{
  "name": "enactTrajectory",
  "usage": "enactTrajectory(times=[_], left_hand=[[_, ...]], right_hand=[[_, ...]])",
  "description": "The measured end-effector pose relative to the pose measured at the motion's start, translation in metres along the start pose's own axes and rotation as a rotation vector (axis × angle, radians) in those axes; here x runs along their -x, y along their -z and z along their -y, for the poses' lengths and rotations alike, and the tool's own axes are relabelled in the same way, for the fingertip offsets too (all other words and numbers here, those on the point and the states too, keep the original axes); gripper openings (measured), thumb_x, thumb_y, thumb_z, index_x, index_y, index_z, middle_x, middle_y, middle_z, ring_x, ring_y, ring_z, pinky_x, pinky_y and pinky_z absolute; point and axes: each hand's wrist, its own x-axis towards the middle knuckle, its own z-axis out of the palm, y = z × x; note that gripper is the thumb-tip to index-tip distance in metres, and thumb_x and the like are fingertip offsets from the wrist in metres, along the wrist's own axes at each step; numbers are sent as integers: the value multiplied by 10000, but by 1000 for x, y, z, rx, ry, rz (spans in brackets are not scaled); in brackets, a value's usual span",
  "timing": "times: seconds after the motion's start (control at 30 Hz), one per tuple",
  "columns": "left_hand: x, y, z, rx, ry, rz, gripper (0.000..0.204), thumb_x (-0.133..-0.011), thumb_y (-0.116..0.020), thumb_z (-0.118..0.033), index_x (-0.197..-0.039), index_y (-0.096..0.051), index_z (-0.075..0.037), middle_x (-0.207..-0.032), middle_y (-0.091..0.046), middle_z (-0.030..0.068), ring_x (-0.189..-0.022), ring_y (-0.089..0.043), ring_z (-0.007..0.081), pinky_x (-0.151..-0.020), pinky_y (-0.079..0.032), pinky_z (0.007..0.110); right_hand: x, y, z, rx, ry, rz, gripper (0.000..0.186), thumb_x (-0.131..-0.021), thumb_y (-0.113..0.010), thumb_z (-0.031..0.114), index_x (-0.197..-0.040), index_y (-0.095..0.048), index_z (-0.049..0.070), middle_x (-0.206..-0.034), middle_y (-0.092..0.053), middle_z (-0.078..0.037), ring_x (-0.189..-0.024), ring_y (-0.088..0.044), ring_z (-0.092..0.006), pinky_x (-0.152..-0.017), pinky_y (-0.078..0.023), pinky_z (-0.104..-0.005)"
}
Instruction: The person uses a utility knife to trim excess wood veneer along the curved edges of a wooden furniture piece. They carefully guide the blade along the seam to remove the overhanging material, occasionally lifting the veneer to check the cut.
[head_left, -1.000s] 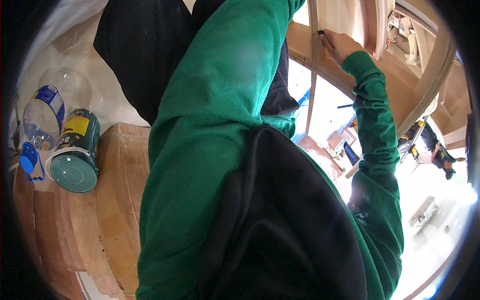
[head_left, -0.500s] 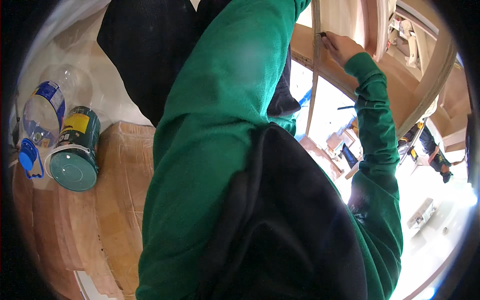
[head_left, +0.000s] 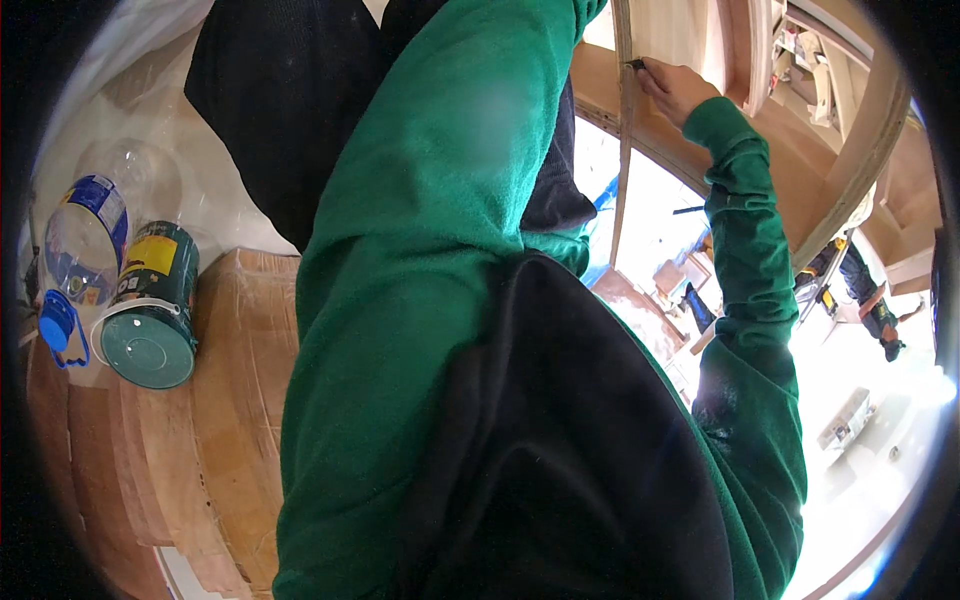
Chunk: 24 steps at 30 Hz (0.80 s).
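At the upper right, my right hand (head_left: 677, 92) is closed in a pinch on a small dark piece (head_left: 636, 64), whose kind I cannot make out. The pinched fingertips are at the edge of a thin, upright wooden strip (head_left: 626, 110); whether the piece touches it is unclear. My left arm, in a green sleeve (head_left: 430, 190), stretches up through the middle of the view, and its hand lies out of sight beyond the top edge.
On the left, a green bucket (head_left: 150, 345) and a clear plastic bottle with a blue cap (head_left: 57, 322) lie by brown cardboard (head_left: 235, 400). Curved wooden framing (head_left: 850, 170) surrounds my right arm. Farther off at right is another person (head_left: 875, 300).
The whole view has shifted slightly, with the bucket and bottle sitting a little lower. My right hand remains at the strip, its fingers still pinched around the small dark piece.
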Motion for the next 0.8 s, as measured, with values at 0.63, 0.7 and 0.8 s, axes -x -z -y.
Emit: enactTrajectory(times=[0.63, 0.7, 0.8], left_hand=[[-2, -1, 8, -8, -75, 2, 829, -673, -800, -312, -1254, -383, 109, -1135, -576, 276, -1064, -578, 347, -920, -463, 358], [-13, 3, 16, -35, -96, -53, 841, -668, -804, -317, -1257, -382, 110, -1139, -574, 275, -1063, -578, 345, -918, -465, 358], [-3, -5, 9, -67, 12, -32, 850, -661, -812, -314, -1258, -382, 111, -1146, -572, 271, -1061, -578, 339, -914, -468, 357]], right_hand=[[-5, 1, 8, 158, -78, 119, 332, -977, -348, 316, -1073, -522, 50, -831, -616, -240, -797, -590, -426, -710, -464, -505], [3, 10, 20, 138, -64, 41, 329, -979, -345, 316, -1073, -523, 56, -822, -617, -239, -787, -591, -428, -701, -465, -508], [12, 10, 15, 139, -60, 37, 331, -981, -339, 319, -1075, -526, 62, -808, -620, -233, -780, -596, -424, -691, -467, -511]])
